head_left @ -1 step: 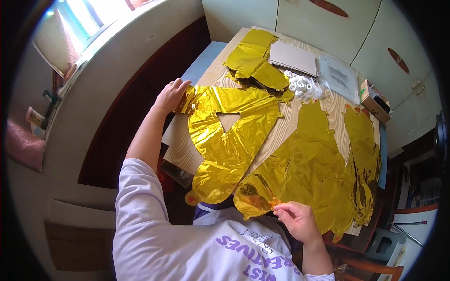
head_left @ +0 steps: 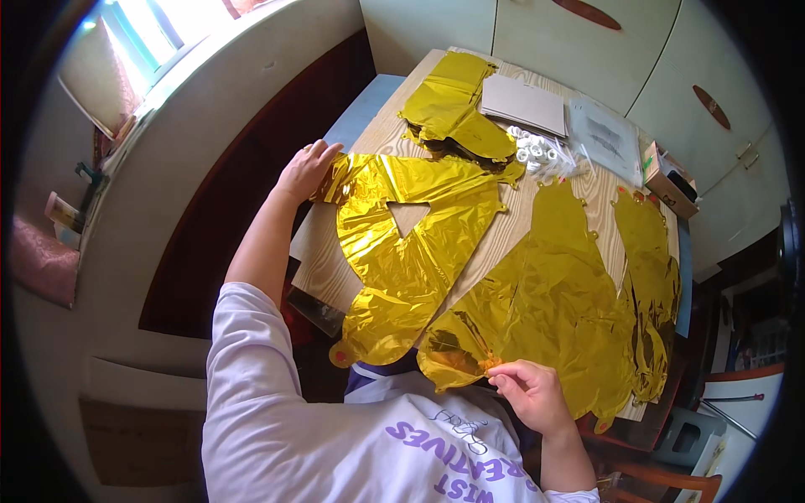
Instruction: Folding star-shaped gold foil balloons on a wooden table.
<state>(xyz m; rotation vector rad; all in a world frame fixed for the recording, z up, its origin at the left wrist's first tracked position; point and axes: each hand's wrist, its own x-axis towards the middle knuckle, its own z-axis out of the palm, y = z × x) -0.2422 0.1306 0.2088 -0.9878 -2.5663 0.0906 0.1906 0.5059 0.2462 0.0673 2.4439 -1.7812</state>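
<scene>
One gold foil shape (head_left: 436,260): flat on the tabletop (head_left: 323,268), near end over the edge.
Left hand (head_left: 307,172): on its far-left corner, cannot tell if clamped.
Right hand (head_left: 532,394): pinching a second foil sheet (head_left: 528,306).
White rings (head_left: 537,154): farther back.

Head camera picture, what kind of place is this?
It looks like a room in a home, maybe doubling as a work space: there are cream cabinet doors with brown oval handles, and a pale wood-grain table spread with shiny gold foil sheets.
</scene>
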